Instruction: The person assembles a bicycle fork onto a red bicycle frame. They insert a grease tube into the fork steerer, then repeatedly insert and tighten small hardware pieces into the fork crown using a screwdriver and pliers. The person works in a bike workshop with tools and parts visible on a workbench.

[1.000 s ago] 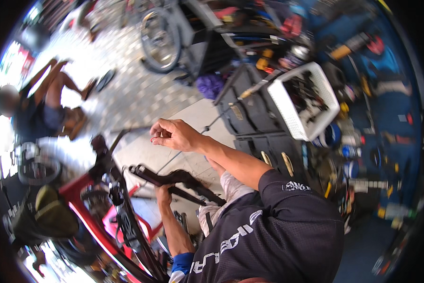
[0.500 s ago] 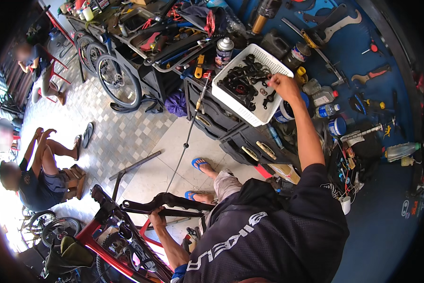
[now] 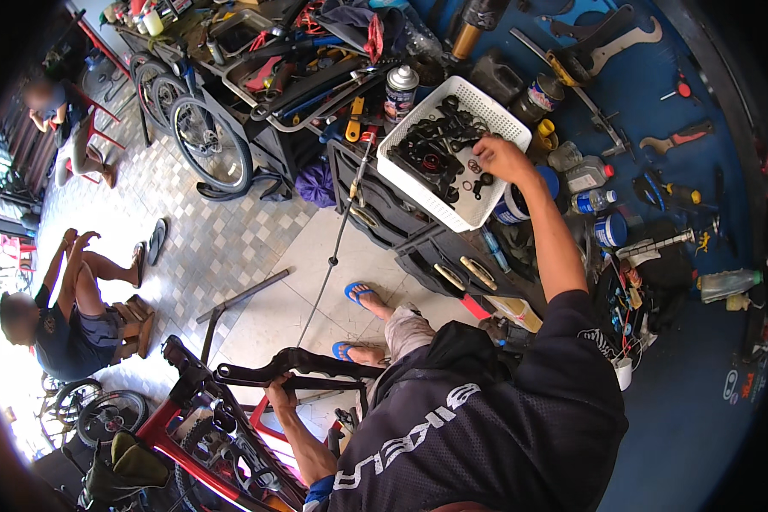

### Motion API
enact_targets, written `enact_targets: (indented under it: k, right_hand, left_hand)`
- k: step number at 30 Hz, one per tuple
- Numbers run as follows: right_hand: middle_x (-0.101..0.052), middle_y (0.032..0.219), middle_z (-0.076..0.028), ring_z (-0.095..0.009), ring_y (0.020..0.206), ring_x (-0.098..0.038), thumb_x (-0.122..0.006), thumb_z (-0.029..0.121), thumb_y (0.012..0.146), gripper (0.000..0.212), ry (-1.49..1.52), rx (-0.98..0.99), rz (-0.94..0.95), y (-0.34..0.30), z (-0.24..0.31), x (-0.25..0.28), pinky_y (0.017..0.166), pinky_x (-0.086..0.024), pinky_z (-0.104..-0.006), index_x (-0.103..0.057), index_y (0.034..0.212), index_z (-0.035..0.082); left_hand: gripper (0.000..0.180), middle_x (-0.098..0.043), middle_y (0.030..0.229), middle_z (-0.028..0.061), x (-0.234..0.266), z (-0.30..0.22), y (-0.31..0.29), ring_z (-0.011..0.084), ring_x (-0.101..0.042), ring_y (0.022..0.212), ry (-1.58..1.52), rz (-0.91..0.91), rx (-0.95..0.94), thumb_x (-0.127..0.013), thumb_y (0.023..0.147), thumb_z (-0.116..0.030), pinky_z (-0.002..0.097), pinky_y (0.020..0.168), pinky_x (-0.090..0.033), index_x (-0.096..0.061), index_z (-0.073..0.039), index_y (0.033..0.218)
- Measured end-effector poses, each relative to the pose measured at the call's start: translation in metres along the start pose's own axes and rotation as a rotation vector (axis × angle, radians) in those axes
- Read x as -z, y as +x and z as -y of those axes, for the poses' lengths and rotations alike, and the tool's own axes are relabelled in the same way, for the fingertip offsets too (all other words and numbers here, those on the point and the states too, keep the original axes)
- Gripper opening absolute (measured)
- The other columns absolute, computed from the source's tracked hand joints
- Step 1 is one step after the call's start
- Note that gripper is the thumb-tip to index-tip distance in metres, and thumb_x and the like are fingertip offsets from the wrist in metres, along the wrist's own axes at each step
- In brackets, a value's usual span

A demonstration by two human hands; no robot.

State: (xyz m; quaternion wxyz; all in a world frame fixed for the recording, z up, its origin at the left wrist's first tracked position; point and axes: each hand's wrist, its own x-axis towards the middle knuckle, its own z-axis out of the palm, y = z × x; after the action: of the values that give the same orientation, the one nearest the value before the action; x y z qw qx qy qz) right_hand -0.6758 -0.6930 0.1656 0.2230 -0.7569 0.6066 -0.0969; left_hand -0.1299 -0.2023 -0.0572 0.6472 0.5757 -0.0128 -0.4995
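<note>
Basket: a white perforated plastic basket [image 3: 452, 175], rectangular, sits tilted at the front edge of the workbench [image 3: 418, 247]; it holds a heap of small black parts [image 3: 431, 149] (rings, washers and the like, too small to sort further).
Right hand: the right hand [image 3: 502, 158] reaches over the basket's right rim, fingers bent down among the black parts; it appears to pinch a small ring, but the view is too coarse to confirm a hold.
Left hand: the left hand [image 3: 280, 394] is closed around a black frame tube [image 3: 294, 369] of the bicycle frame [image 3: 204, 418] low in the view, thumb wrapped under.
Frame: red and black painted tubes, glossy, standing on the tiled floor [image 3: 230, 247] by the person's sandalled feet.
Bench front: dark drawers with pale handles run along the bench edge below the basket; a thin metal rod [image 3: 337, 243] leans from the bench's front edge down to the floor.
Beside basket: a spray can [image 3: 399, 92] stands just off the basket's far left corner; tubs and bottles crowd its right edge.
Wall: blue panel [image 3: 657, 111] hung with spanners and hand tools.
Open room: pale tiles lie bare between the bench front and the frame; a second person [image 3: 68, 320] sits on the floor well to the left.
</note>
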Motion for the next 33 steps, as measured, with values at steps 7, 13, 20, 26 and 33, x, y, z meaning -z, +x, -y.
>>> enact_targets:
  k: [7,13,20,26,33]
  right_hand:
    - [-0.075,0.102,-0.012,-0.029,0.096,-0.071,-0.078,0.015,0.077,0.032,-0.285,-0.186,0.107,0.034,-0.001,-0.007,0.084,-0.055,-0.0403,-0.073,0.108,0.008]
    - [-0.074,0.112,-0.012,-0.031,0.104,-0.070,-0.085,0.020,0.069,0.045,-0.409,-0.272,-0.012,0.034,0.008,-0.027,0.089,-0.054,-0.0419,-0.073,0.111,0.010]
    - [-0.075,0.088,-0.013,-0.027,0.085,-0.072,-0.088,0.024,0.067,0.030,-0.128,-0.301,0.178,0.040,-0.013,-0.016,0.079,-0.054,-0.0378,-0.076,0.086,0.004]
    - [-0.074,0.078,-0.012,-0.023,0.072,-0.071,-0.090,0.029,0.069,0.034,-0.163,-0.287,0.187,0.040,-0.014,-0.009,0.070,-0.052,-0.0369,-0.075,0.079,0.000]
    - [-0.075,0.083,-0.013,-0.023,0.074,-0.071,-0.086,0.025,0.074,0.029,-0.107,-0.247,0.244,0.044,-0.014,-0.004,0.072,-0.053,-0.0374,-0.076,0.084,0.000]
  left_hand:
    - [0.020,-0.064,0.076,0.0086,0.003,0.002,0.001,0.0233,-0.062,0.073,0.005,-0.012,0.018,-0.054,0.067,0.003,0.0426,0.079,-0.053,-0.064,-0.002,0.084]
    - [0.024,-0.064,0.077,0.0075,-0.004,-0.003,-0.003,0.0222,-0.063,0.074,0.012,-0.015,0.023,-0.054,0.068,0.003,0.0414,0.079,-0.053,-0.065,-0.002,0.088]
    - [0.024,-0.063,0.077,0.0079,0.000,-0.002,-0.001,0.0221,-0.061,0.074,0.007,-0.002,0.013,-0.053,0.068,0.004,0.0405,0.079,-0.053,-0.064,-0.001,0.088]
    - [0.018,-0.062,0.076,0.0085,0.004,-0.003,0.002,0.0234,-0.060,0.075,0.026,0.004,0.009,-0.054,0.067,0.003,0.0425,0.080,-0.052,-0.062,-0.002,0.082]
    - [0.016,-0.062,0.076,0.0093,0.008,-0.002,0.001,0.0244,-0.060,0.074,-0.018,0.031,0.008,-0.054,0.066,0.002,0.0433,0.080,-0.052,-0.061,-0.002,0.080]
